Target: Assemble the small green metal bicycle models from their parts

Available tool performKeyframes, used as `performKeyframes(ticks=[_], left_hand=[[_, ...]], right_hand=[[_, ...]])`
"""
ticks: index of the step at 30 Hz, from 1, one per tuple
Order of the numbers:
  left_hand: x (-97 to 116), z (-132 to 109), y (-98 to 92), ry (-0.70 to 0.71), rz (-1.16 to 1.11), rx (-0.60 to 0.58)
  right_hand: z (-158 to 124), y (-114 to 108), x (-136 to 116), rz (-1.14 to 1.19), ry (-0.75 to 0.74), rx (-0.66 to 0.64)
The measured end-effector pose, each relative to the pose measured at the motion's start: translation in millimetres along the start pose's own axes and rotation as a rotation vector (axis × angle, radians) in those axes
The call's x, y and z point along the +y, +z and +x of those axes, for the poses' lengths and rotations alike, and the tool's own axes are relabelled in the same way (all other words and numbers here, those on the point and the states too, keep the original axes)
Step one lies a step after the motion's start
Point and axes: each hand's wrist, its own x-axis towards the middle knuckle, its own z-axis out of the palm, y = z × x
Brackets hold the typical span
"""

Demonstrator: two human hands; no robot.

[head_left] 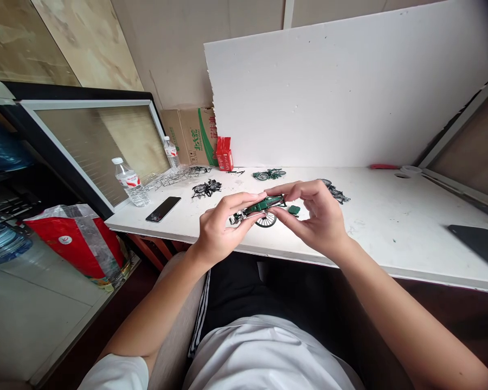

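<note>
A small green model motorcycle body (264, 205) is held above the table's front part, between both hands. My left hand (223, 222) closes thumb and fingers on its left end, where silver and black parts stick out. At the other end, the fingers and thumb of my right hand (319, 216) pinch the body. Just below it shows a black spoked wheel (266, 220); I cannot tell whether it is joined to the body. Beside my right thumb, a small green piece (294, 209) lies on the white table (390, 227).
Farther back are a green model motorcycle (269, 174), a black one (206, 188) and a dark one (337, 194) partly behind my right hand. Leftward are a phone (163, 208), water bottles (130, 183), black part frames (179, 177) and a red box (224, 154). A white board (329, 92) stands behind.
</note>
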Motion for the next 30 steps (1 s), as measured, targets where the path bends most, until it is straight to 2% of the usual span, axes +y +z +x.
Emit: performKeyframes(ticks=[5,10,15,22,27,30], left_hand=[[-6,-1,-7.2,0.099,0.112,-0.078],[-6,1,-11.1,0.201,0.151,-0.114],[3,1,-13.0,0.278,0.179,-0.108],[1,-1,-13.0,0.27,0.167,-0.084],[-1,0,-12.2,0.181,0.127,-0.108],[1,1,-12.1,0.212,0.136,-0.093]], right_hand=[[0,-4,-3,-0.029,0.045,0.035],[7,-13,-14,0.096,0.116,-0.068],[11,-21,-28,0.193,0.172,-0.111],[11,-25,-27,0.244,0.163,-0.123],[12,-22,-29,0.069,0.07,-0.146],[11,-21,-30,-0.002,0.031,-0.121]])
